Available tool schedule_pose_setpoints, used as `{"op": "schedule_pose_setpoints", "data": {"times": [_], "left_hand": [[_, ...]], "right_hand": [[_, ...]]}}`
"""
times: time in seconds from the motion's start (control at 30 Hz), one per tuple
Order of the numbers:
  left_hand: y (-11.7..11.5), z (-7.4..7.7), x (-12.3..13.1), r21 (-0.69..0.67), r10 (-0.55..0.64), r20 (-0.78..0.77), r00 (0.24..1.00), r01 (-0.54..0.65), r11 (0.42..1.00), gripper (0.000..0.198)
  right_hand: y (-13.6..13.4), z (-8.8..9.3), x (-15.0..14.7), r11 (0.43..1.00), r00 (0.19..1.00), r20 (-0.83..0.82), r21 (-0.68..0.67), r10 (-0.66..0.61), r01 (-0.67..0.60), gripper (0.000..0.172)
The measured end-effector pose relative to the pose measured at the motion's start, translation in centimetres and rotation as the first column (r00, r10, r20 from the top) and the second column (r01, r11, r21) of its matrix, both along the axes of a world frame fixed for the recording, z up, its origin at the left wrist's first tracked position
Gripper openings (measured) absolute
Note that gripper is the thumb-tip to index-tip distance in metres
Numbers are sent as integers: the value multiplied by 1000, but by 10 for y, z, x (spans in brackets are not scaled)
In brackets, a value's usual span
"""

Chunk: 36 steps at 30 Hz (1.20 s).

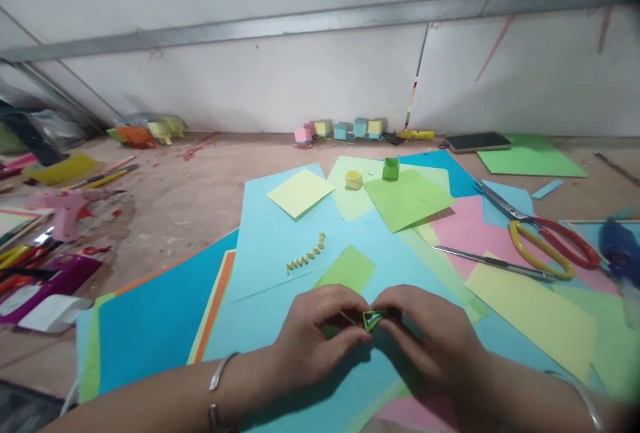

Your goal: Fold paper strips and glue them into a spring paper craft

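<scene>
Between the fingertips of my left hand (325, 326) and my right hand (430, 333) is a small folded green paper piece (370, 321), bent into a triangular loop. Both hands pinch it, thumbs nearest me. Beyond them, a zigzag-folded yellow paper strip (306, 256) rests on a light blue sheet (270, 233). A green paper rectangle (353, 268) lies just past my fingers. Farther back stand a small yellow paper ring (353, 179) and a small green paper box (391, 168), near a pale yellow square (301, 193) and a green square (407, 200).
Red-and-yellow-handled scissors (543, 233) and pointed metal tweezers (495, 262) lie at right. A phone (479, 142) is near the wall, beside several small paper blocks (341, 131). At left are a pink glue gun (67, 210), a purple tool (65, 283) and a white adapter (55, 313).
</scene>
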<state>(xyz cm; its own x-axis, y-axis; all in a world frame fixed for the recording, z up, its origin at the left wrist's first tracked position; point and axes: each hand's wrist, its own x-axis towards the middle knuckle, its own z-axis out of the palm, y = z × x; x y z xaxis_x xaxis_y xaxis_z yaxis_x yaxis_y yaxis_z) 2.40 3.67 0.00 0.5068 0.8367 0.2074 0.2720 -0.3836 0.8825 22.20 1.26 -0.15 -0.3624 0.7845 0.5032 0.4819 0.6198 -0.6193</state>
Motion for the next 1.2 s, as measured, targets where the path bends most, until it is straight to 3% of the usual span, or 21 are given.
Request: {"op": "schedule_pose_setpoints", "data": {"times": [0.2, 0.5, 0.63, 0.77, 0.93, 1.07, 1.2], "left_hand": [[-2, 4, 0, 33, -27, 26, 999, 26, 999, 21], [-1, 4, -5, 43, 23, 0, 1000, -23, 999, 12], [0, 13, -5, 71, -3, -57, 998, 7, 997, 14], [2, 25, 1, 174, -63, -133, 989, 86, 981, 3], [6, 37, 13, 217, -102, -182, 978, 141, 966, 12], [7, 39, 20, 188, -145, -151, 978, 172, 967, 13], [12, 38, 27, 76, -176, -87, 980, 183, 980, 13]], "right_hand": [[-1, 3, -2, 1000, 999, 28, -7, -20, 20, 12], [-1, 7, -14, 992, 981, 175, 108, -81, 62, 22], [-2, 14, -15, 993, 982, 158, 75, -100, 89, 19], [-7, 15, -11, 992, 985, 117, 4, -125, 126, 10], [-12, 15, -5, 976, 973, 82, 38, -215, 213, 10], [-14, 20, 2, 960, 960, 83, 114, -267, 257, 11], [-13, 23, 9, 969, 977, 46, 147, -207, 198, 12]]}}
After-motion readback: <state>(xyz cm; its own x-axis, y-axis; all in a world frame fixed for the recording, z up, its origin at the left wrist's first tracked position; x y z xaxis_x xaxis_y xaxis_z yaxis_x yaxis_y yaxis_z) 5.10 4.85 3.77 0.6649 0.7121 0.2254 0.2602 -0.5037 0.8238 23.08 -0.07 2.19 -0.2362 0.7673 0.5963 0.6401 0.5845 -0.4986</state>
